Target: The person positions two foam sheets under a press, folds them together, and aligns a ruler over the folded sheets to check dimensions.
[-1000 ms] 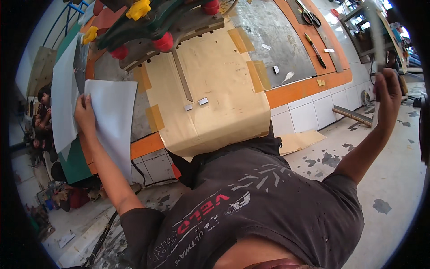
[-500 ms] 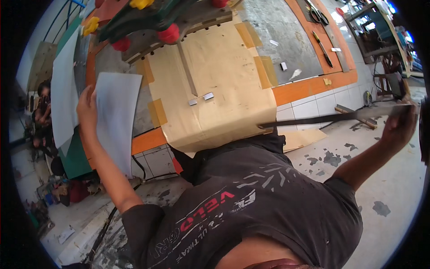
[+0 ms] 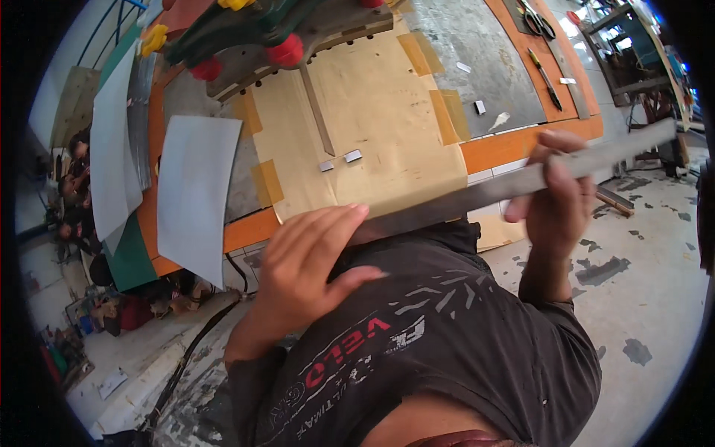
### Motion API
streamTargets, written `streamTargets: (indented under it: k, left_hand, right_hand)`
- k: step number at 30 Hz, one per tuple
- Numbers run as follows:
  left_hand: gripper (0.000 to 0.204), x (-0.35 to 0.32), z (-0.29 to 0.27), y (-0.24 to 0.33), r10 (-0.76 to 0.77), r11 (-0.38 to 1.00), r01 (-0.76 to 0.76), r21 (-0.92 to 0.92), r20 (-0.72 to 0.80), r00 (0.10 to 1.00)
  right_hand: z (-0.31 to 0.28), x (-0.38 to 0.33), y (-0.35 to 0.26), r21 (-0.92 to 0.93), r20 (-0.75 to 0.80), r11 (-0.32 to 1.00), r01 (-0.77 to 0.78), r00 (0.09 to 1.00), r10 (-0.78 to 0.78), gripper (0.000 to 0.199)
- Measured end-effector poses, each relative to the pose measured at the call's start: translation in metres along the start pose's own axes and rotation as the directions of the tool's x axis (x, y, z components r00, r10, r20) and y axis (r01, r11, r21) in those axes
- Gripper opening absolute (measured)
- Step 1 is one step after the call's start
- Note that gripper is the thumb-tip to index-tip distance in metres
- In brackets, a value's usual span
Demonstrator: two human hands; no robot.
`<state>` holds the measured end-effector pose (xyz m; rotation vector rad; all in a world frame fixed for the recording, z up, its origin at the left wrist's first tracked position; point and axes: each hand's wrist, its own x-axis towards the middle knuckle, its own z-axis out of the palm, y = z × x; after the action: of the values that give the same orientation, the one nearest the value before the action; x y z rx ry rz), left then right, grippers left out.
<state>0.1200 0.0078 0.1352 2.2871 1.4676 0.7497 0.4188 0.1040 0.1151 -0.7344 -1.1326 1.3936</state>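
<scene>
A long flat grey metal strip (image 3: pixel 469 194) slants across in front of my body, just over the near edge of the tan paper (image 3: pixel 372 127). My right hand (image 3: pixel 558 194) is closed round the strip to the right of its middle. At the strip's left end is my left hand (image 3: pixel 298 268), fingers stretched and thumb apart. Its fingers hide that end, and I cannot tell if they touch it. Two small metal-looking blocks (image 3: pixel 352 156) lie on the paper beside a thin flat bar (image 3: pixel 319 112).
Orange-edged table (image 3: pixel 491 158) with brown tape holding the paper. White sheets (image 3: pixel 197 186) lie on the left. A green machine part with red knobs (image 3: pixel 285 52) overhangs the far side. Scissors (image 3: pixel 538 24) and a pen (image 3: pixel 545 80) are at the right. People (image 3: pixel 77 182) sit far left.
My right hand has come inward from the far right, bringing the strip across my front. My left hand has left the white sheet and moved right to the strip's left end.
</scene>
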Motion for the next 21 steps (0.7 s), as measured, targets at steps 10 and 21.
streamTargets:
  k: [10,21]
  left_hand:
    - [0.039,-0.044,-0.006,-0.073,-0.23,0.949,0.244,0.202,-0.091,0.969]
    - [0.043,-0.066,-0.025,-0.133,-0.259,0.949,0.262,0.176,-0.04,0.965]
  right_hand:
    - [0.035,-0.003,0.077,0.112,0.074,0.878,-0.466,0.885,0.46,0.037]
    - [-0.018,0.024,0.071,-0.194,-0.252,0.941,-0.278,0.941,0.226,0.041]
